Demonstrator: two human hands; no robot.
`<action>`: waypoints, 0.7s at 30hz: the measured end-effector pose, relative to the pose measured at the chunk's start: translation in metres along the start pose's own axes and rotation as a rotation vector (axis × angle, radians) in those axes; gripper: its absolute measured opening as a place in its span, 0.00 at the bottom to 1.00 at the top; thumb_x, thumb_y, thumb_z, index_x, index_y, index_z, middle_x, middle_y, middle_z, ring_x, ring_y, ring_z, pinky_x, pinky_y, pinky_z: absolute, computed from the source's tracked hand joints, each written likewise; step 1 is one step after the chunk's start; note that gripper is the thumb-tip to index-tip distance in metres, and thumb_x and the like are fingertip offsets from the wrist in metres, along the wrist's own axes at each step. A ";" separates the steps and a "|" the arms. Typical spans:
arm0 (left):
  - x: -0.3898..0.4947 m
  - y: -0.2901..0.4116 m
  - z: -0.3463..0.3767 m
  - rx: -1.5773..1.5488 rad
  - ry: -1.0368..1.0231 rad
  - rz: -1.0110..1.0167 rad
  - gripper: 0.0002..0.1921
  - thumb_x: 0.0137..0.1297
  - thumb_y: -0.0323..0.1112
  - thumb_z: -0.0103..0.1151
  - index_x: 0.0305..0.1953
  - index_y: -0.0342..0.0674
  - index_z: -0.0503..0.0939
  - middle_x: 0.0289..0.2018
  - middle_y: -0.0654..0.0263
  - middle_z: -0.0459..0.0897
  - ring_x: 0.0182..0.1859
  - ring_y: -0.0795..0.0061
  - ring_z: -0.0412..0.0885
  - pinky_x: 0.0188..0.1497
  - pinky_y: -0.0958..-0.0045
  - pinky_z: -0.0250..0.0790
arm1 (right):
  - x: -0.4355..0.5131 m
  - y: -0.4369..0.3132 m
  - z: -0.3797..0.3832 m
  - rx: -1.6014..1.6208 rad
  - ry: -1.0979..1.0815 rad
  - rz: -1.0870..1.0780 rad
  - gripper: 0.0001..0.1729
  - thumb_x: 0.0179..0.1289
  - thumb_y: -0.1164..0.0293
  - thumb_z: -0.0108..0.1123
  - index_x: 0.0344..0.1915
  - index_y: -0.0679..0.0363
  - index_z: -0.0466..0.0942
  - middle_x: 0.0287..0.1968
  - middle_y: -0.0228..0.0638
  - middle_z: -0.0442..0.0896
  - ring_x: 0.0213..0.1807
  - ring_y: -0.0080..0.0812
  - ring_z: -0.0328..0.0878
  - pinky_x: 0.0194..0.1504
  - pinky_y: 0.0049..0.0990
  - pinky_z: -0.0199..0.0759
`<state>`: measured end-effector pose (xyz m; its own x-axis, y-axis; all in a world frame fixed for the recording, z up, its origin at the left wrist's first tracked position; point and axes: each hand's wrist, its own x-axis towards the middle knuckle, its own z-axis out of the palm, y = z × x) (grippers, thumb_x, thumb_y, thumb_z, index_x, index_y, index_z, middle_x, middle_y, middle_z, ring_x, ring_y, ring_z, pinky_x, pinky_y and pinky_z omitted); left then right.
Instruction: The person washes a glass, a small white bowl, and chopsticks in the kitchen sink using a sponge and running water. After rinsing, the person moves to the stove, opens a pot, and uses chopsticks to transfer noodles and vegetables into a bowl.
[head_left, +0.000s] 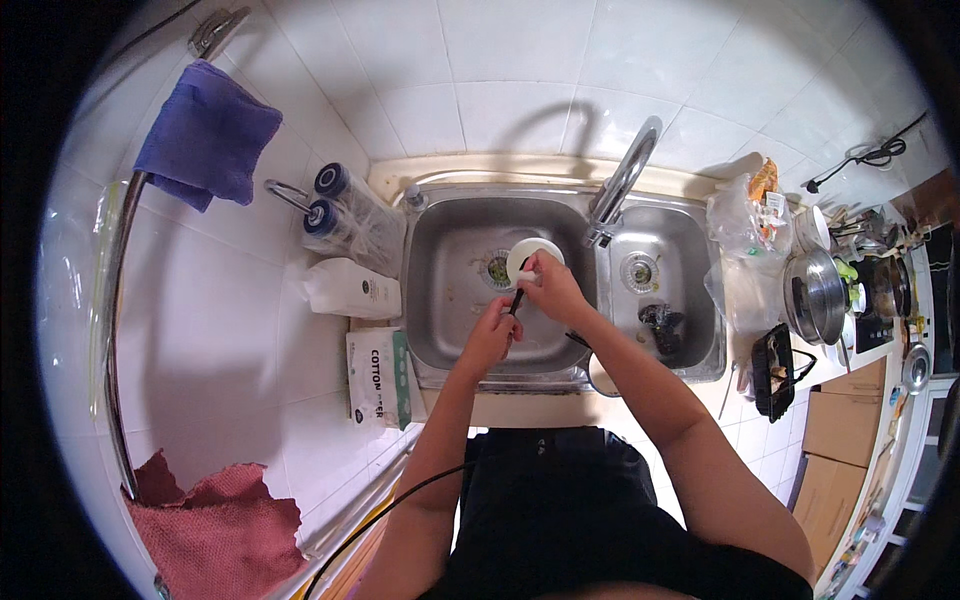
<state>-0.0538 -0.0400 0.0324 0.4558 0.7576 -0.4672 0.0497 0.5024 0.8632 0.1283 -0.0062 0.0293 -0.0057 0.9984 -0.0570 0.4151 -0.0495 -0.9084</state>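
Note:
My left hand (491, 337) grips a slim black-handled utensil (516, 301) over the large basin of a stainless steel double sink (450, 352). At the utensil's upper end, my right hand (556, 289) pinches a small white piece (529, 277), too small to name surely. Just beyond the fingers is a white bowl (534, 251), partly covered by my right hand. It sits beside the drain strainer (497, 268), which holds green scraps. A pale round dish (602, 376) lies partly under my right forearm, at the front of the sink divider.
A chrome faucet (626, 180) arches over the divider. Crumpled black plastic (661, 328) lies in the small basin. Left of the sink stand a white jug (352, 289) and a tissue pack (375, 379). On the right are a steel pot (814, 296) and a black basket (772, 373).

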 end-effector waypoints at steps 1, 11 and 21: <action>-0.001 0.004 0.003 -0.008 -0.014 -0.009 0.12 0.73 0.32 0.42 0.54 0.47 0.68 0.23 0.72 0.70 0.18 0.86 0.60 0.16 0.80 0.50 | 0.000 -0.002 -0.001 -0.022 0.065 -0.004 0.16 0.57 0.72 0.66 0.45 0.59 0.74 0.40 0.49 0.81 0.42 0.55 0.80 0.44 0.43 0.74; 0.001 -0.014 0.016 0.045 0.033 0.143 0.11 0.74 0.33 0.42 0.53 0.45 0.69 0.25 0.72 0.71 0.22 0.84 0.65 0.21 0.79 0.56 | 0.007 0.030 0.008 -0.175 0.376 -0.052 0.16 0.68 0.67 0.55 0.52 0.62 0.70 0.33 0.57 0.82 0.35 0.56 0.83 0.35 0.45 0.75; -0.024 -0.016 0.007 1.353 0.762 0.508 0.15 0.67 0.35 0.52 0.53 0.45 0.76 0.34 0.63 0.78 0.36 0.61 0.79 0.34 0.58 0.72 | -0.006 0.024 0.015 0.320 0.226 0.076 0.22 0.72 0.55 0.55 0.54 0.60 0.77 0.38 0.32 0.83 0.37 0.23 0.79 0.39 0.24 0.74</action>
<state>-0.0592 -0.0687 0.0312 0.1689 0.9465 0.2749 0.9256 -0.2481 0.2857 0.1251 -0.0135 0.0016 0.2290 0.9710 -0.0693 0.1021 -0.0947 -0.9902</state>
